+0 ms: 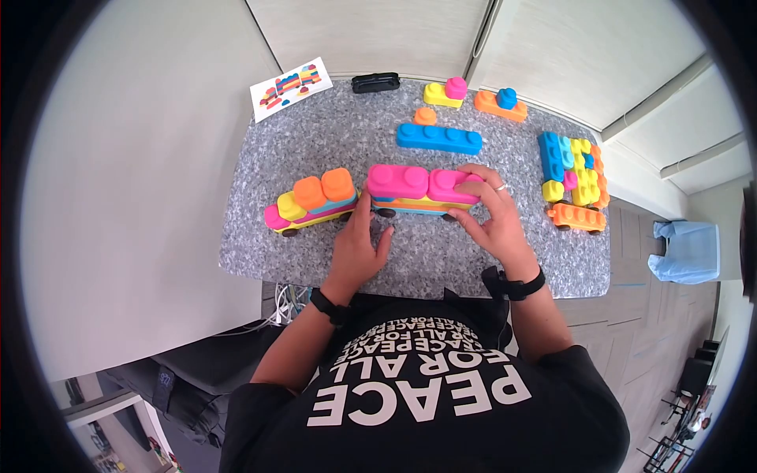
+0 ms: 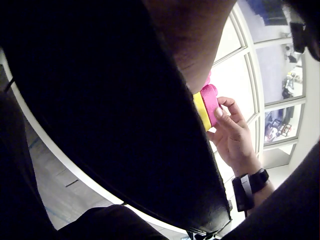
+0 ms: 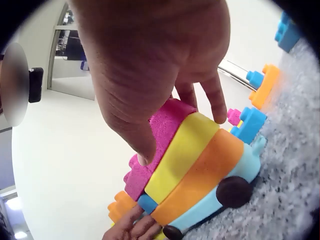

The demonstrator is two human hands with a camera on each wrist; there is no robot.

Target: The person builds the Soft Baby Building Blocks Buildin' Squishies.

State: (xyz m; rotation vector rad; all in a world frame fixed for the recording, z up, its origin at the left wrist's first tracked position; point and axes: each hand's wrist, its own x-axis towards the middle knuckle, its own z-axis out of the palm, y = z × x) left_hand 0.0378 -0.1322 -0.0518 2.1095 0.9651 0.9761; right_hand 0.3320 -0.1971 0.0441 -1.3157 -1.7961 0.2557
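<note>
A block-built toy train wagon [image 1: 398,193] stands on black wheels, with two pink blocks on top over yellow, orange and light blue layers. My right hand [image 1: 498,221] grips its right end, thumb on the near side and fingers over the pink block [image 3: 170,125]. Extended fingers of my left hand [image 1: 356,251] touch the wagon's left end, the thumb held apart. Just left of that hand is a second toy vehicle [image 1: 315,203], with orange, yellow and pink blocks on a yellow wheeled base. The coupling between them is hidden behind the left fingers.
Behind the wagon lie a long blue block [image 1: 438,139] and a small orange one [image 1: 424,117]. Farther back are a picture card [image 1: 290,88], a black case [image 1: 375,83] and two small block stacks. Grouped blocks [image 1: 585,173] and an orange wheeled base [image 1: 578,217] sit at the right edge.
</note>
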